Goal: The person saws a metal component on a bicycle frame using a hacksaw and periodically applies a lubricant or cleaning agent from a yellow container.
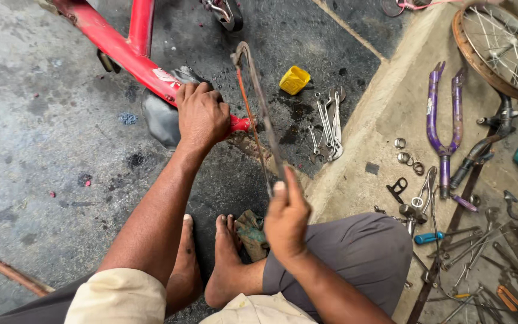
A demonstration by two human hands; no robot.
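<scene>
Head view shows us clamping the red bicycle frame [128, 57] with our left hand [202, 116] at upper centre to steady it, while our right hand [286, 219] grips the hacksaw [258, 114] across its tube end.

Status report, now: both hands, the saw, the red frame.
Left hand clamped on red frame tube. Right hand gripping hacksaw, blade at tube end. Spanners lie beside, apart.

The person wears a cream short-sleeved shirt, grey trousers, and nothing on the feet.
</scene>
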